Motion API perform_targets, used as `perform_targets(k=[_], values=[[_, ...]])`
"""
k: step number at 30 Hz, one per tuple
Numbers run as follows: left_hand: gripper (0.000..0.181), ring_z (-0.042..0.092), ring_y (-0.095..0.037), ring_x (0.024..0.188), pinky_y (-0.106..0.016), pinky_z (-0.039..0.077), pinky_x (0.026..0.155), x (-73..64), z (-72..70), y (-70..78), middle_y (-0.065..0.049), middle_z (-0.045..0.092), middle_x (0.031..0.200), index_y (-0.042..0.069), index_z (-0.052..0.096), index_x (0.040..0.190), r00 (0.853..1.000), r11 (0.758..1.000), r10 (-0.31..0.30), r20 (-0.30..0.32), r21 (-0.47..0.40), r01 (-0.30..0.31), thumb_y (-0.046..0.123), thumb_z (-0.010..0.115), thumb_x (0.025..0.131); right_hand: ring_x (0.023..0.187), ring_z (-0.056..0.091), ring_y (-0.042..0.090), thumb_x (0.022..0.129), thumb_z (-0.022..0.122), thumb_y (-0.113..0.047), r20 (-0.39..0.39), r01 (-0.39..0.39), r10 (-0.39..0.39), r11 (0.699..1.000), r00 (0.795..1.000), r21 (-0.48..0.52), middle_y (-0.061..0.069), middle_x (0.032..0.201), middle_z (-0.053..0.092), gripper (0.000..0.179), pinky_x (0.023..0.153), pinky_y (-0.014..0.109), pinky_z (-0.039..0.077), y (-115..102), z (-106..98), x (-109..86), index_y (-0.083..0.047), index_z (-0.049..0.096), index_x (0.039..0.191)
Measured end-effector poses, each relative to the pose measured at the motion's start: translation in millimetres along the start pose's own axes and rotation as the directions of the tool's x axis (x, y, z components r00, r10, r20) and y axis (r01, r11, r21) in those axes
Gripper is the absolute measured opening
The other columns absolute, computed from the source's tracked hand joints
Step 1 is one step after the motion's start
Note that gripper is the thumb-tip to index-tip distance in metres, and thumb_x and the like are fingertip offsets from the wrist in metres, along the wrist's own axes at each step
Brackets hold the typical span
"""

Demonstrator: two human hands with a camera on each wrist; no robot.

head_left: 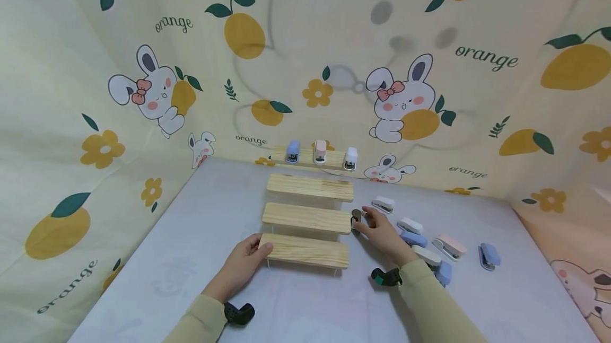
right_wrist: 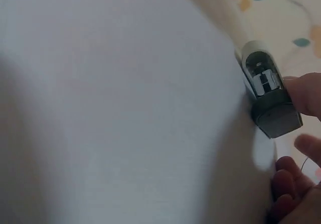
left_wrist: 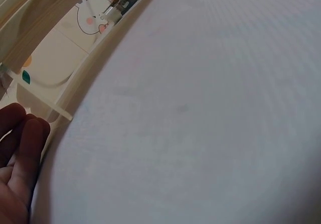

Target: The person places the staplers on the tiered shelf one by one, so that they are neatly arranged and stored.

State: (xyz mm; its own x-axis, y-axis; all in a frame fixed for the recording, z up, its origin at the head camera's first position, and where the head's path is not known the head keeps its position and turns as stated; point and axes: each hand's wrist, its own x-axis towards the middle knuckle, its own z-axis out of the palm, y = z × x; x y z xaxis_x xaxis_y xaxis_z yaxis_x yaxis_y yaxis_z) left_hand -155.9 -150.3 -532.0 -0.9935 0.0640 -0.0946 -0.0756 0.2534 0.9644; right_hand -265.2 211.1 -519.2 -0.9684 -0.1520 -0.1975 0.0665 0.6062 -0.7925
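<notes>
A small dark stapler [head_left: 356, 219] is beside the right end of a tiered wooden rack. My right hand [head_left: 382, 229] holds it between thumb and fingers; the right wrist view shows the stapler's [right_wrist: 268, 91] front opening, with a finger partly hidden behind it. My left hand [head_left: 245, 261] grips the left end of the rack's lowest wooden shelf [head_left: 305, 251], thumb over the front corner. Curled fingers [left_wrist: 30, 138] appear beside a clear support in the left wrist view. Blue [head_left: 293, 151], pink [head_left: 320, 152] and white [head_left: 350, 158] staplers stand on the top shelf.
Right of my right hand lie several loose staplers, among them a white one [head_left: 383, 204], a pink one [head_left: 450, 247] and a blue one [head_left: 489, 256]. Two middle shelves [head_left: 307, 218] rise behind the lowest. A patterned cloth [head_left: 296, 67] hangs behind the pale table [head_left: 191, 216].
</notes>
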Motion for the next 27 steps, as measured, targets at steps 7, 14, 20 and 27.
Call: perform_targets(k=[7,14,20,27], values=[[0.064,0.054,-0.02,0.121,-0.04,0.041,0.104,0.1,-2.7,-1.3,-0.009,0.059,0.129,0.005,0.053,0.134,1.0,1.0,0.001,-0.003,-0.014,-0.001,0.051,0.063,0.09,0.114,0.043,0.03,0.092,0.061,-0.049,0.068,0.004,0.002,0.996,0.998,-0.086,0.017,0.14,0.036,0.064,0.088,0.042,0.043,-5.5,-2.1,5.6,-0.015,0.043,0.142],[0.062,0.054,-0.021,0.121,-0.039,0.042,0.103,-2.7,-3.9,-0.5,-0.01,0.059,0.13,0.004,0.052,0.134,1.0,0.999,0.005,0.011,-0.037,-0.005,0.049,0.062,0.091,0.116,0.042,0.03,0.093,0.061,-0.045,0.045,-0.014,0.018,0.995,0.999,-0.096,0.016,0.137,0.04,0.061,0.094,0.046,0.042,-6.4,-1.1,6.7,-0.015,0.043,0.143],[0.063,0.053,-0.019,0.122,-0.039,0.041,0.104,-2.3,-3.6,-1.2,-0.007,0.059,0.129,0.006,0.053,0.133,1.0,1.0,0.004,0.022,-0.019,-0.004,0.051,0.061,0.091,0.09,0.051,0.023,0.094,0.06,-0.036,-0.06,-0.065,0.062,0.997,0.996,-0.045,0.009,0.108,0.056,0.047,0.07,0.03,0.045,-4.5,-3.2,2.4,-0.01,0.053,0.133],[0.057,0.055,-0.022,0.119,-0.041,0.044,0.102,-3.2,-1.5,4.4,-0.012,0.059,0.129,0.002,0.05,0.135,1.0,1.0,0.01,0.026,-0.012,-0.01,0.042,0.059,0.096,0.083,0.052,0.02,0.098,0.056,-0.035,-0.094,-0.055,0.053,0.998,0.994,-0.025,0.007,0.099,0.061,0.037,0.065,0.029,0.044,-2.3,-9.8,-2.5,-0.005,0.062,0.119]])
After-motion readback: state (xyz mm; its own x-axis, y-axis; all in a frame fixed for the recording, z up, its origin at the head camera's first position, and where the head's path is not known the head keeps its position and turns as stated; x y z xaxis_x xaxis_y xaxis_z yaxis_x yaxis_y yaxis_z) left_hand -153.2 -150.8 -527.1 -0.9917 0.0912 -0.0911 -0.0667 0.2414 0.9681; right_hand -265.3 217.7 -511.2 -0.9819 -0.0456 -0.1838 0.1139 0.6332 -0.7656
